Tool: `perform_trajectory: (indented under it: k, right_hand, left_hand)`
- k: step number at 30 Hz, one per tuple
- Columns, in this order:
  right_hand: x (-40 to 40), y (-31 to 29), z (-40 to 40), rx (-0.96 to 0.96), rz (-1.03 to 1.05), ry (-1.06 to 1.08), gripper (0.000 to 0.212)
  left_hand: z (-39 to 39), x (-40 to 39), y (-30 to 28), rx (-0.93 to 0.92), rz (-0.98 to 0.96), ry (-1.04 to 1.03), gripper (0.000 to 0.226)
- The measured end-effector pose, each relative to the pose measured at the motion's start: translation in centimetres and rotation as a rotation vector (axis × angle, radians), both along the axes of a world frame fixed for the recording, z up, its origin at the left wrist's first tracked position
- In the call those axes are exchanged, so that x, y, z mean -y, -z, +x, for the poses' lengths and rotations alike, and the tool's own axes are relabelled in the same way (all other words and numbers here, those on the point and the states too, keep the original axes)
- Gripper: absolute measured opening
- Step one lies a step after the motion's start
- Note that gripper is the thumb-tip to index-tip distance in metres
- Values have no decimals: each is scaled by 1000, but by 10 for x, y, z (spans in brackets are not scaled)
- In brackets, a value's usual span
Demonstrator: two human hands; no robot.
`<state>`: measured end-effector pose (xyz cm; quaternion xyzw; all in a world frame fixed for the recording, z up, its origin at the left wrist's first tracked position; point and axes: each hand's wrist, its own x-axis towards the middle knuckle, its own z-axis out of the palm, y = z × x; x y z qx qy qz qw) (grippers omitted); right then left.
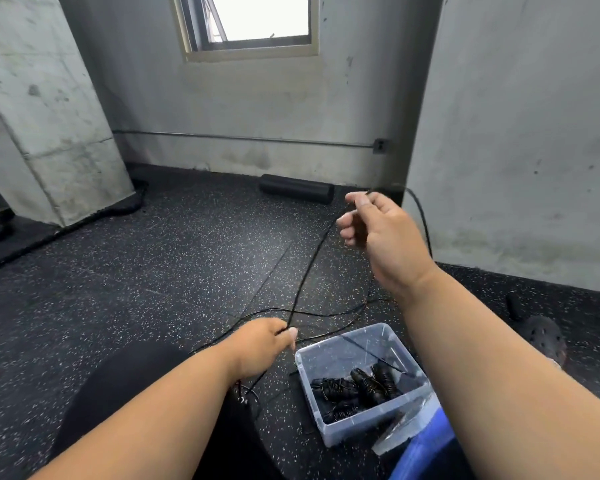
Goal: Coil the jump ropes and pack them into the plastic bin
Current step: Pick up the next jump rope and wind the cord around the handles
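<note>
A thin black jump rope (310, 268) stretches taut between my two hands. My left hand (264, 344) pinches it low, just left of the clear plastic bin (336, 429). My right hand (381, 233) is raised and pinches the rope's upper part; from there the rope loops over and hangs down along the right wall. More rope (326, 313) lies slack on the floor beyond the bin. Coiled black ropes (357, 389) lie inside the bin. A handle end (240, 396) hangs under my left wrist.
Speckled black rubber floor (153, 271) all around. A black foam roller (297, 188) lies at the far wall. A concrete pillar (49, 116) stands left, a wall close on the right. A dark shoe (541, 336) is right of the bin, a blue object (426, 445) beside it.
</note>
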<state>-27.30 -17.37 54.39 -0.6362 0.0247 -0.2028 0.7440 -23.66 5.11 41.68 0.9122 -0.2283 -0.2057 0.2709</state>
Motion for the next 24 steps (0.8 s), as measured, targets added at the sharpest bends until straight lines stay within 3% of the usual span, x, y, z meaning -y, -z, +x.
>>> perform_trajectory:
  k: [4,7,11,14,19,22,24]
  right_hand:
    - [-1,39,-16,-292,-94,-122,18]
    - [-17,76,-27,-427,-232,-264,21]
    - [-45,107,-38,-475,-362,-486,15]
    - [-51,112,-36,-409,-465,-451,24]
    - [-29,77,-32,-267,-481,-168,36]
    - [-24,39,-32,-147,-277,-210,37]
    - [-26,17,-28,-65,-130,-211,34]
  left_hand:
    - [3,6,-26,9,-293,-111,38]
    - [-1,14,-45,82,-373,-111,38]
    - [-16,28,-58,-6,-484,-74,33]
    - [-23,31,-63,-138,-616,-53,30]
    - [-12,4,-60,87,-469,-57,22]
    - [-8,-6,-35,-67,-357,-31,31]
    - [-11,-2,-21,-96,-170,36,23]
